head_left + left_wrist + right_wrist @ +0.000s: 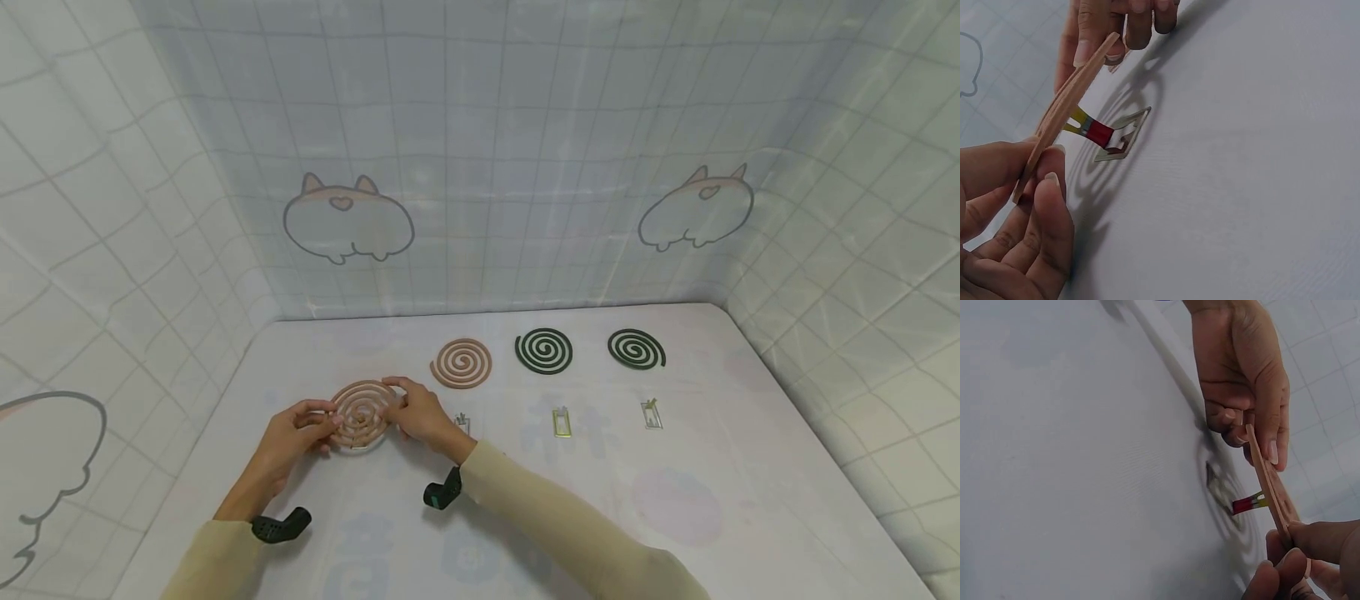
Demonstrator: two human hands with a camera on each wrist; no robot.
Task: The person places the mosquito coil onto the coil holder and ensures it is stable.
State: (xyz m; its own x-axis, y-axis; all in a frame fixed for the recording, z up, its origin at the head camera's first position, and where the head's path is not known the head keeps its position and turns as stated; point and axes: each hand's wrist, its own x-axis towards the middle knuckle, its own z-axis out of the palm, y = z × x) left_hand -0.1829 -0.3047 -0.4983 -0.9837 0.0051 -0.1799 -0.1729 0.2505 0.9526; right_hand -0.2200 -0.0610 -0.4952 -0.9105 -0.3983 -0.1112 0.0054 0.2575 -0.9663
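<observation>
A brown mosquito coil (362, 414) is held between both hands, at the left of the table. My left hand (296, 440) pinches its left edge between thumb and fingers. The opposite edge is pinched by my right hand (423, 414). Edge-on in the left wrist view, the coil (1063, 106) stands raised over a small metal coil stand (1124, 134). The stand's upright tab, coloured red and yellow, reaches up to the coil's underside. In the right wrist view the same stand (1225, 494) is under the coil, within its spiral shadow.
Another brown coil (461, 363) lies behind my right hand. Two dark green coils lie further right, one mid-table (543, 351) and one beyond it (636, 349). Three more stands lie in front: one partly behind my wrist (462, 423), a yellowish one (562, 422) and a silver one (652, 414).
</observation>
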